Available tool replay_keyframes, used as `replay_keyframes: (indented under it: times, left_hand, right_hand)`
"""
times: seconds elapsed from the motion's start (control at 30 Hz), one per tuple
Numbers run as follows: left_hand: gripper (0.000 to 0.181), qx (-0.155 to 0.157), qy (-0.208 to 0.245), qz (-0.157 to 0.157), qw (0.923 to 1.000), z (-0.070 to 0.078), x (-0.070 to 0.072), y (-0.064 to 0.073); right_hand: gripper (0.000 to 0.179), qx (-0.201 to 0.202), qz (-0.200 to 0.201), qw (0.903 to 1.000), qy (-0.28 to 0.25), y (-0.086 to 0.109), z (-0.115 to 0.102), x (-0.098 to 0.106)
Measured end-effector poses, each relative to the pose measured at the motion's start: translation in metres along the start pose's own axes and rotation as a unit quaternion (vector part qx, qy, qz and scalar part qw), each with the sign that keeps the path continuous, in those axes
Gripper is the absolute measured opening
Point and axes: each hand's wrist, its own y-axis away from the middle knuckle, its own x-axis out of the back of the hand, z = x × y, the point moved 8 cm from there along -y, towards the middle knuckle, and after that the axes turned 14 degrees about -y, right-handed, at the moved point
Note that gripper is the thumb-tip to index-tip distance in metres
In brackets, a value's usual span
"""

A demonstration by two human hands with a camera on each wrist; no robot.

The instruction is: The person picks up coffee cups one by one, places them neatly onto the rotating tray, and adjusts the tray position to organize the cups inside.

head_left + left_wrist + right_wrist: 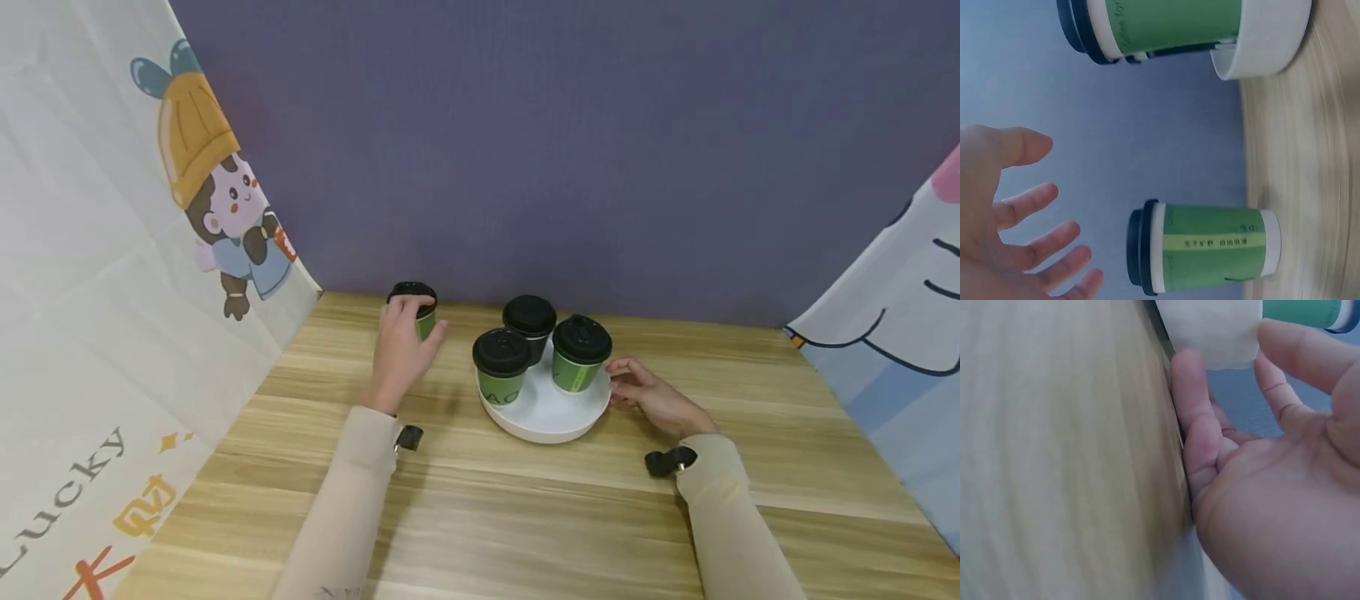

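Note:
A paper coffee cup with a green sleeve and black lid stands upright at the back left of the table. My left hand is near it with fingers spread; the left wrist view shows a gap between the fingers and the lid. Three similar cups stand on a round white tray: a front-left cup, a back cup and a right cup. At the tray's right side, my right hand holds the edge, thumb near the rim and fingertips low against the wall.
The wood-patterned table ends at a dark blue-grey wall behind. Printed cloths hang at the sides, the left cloth with a cartoon figure and the right cloth with line drawings.

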Motion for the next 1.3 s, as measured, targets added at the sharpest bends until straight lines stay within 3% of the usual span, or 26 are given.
replay_keyframes:
  times: [0.13,0.3,0.57,0.7,0.8,1.0,1.3]
  left_hand:
    - [0.050,0.022,-0.023,0.009,0.9995,-0.012,-0.001,-0.011]
    - [0.058,0.029,-0.030,0.017,0.9990,-0.028,-0.008,-0.035]
    - [0.081,0.044,-0.052,-0.038,0.9969,-0.053,-0.022,-0.058]
    - [0.095,0.049,-0.050,-0.074,0.9948,-0.061,-0.036,-0.065]
    - [0.095,0.049,-0.046,-0.091,0.9936,-0.064,-0.044,-0.068]
    - [0.083,0.058,-0.044,-0.100,0.9924,-0.070,-0.053,-0.071]
    - [0.091,0.074,-0.064,-0.112,0.9889,-0.073,-0.057,-0.069]
  right_hand:
    - [0.035,0.005,-0.008,0.9999,-0.013,-0.001,0.001,-0.001]
    - [0.040,0.001,-0.002,0.9997,-0.025,0.000,0.002,0.001]
    - [0.050,0.000,-0.001,0.9997,-0.024,-0.002,0.000,-0.002]
    - [0.049,-0.001,0.001,0.9997,-0.026,-0.002,0.000,-0.002]
    - [0.047,-0.003,0.004,0.9996,-0.027,0.000,0.001,-0.001]
    - [0.048,-0.007,0.004,0.9997,-0.024,0.000,0.003,0.000]
    - [0.050,-0.016,0.002,0.9995,-0.027,-0.002,0.005,0.001]
